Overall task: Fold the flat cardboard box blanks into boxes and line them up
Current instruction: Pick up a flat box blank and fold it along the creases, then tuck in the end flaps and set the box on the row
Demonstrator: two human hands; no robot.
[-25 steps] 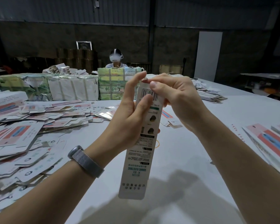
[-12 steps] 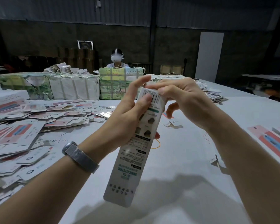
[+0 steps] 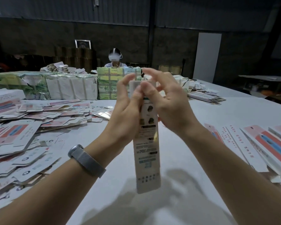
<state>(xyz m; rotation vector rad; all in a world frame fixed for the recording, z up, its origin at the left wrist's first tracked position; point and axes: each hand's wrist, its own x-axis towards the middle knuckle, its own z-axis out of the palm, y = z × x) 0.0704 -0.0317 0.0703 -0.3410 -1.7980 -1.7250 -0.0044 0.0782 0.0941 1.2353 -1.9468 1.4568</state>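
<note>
A long narrow white box [image 3: 147,153] with printed text and a barcode hangs upright above the table [image 3: 152,208] in front of me. My left hand [image 3: 125,114] grips its upper part from the left, thumb on the printed face. My right hand [image 3: 165,103] holds the top end from the right, its thumb pressing beside the left thumb and its fingers curled over the top flap. The box's top end is hidden behind the fingers. Flat box blanks [image 3: 19,132] lie heaped on the left. Finished pink and white boxes [image 3: 266,143] lie side by side at the right.
Wrapped bundles of stock [image 3: 58,86] stand in a row across the far side of the table. Behind them sits another person [image 3: 114,59] wearing a headset. A stack of flat sheets [image 3: 204,96] lies far right. A loose white strip [image 3: 243,143] lies beside the finished boxes.
The box has swung from tilted to nearly upright and moved to the centre. My right hand has come down closer over the top end, and both thumbs now meet on the box.
</note>
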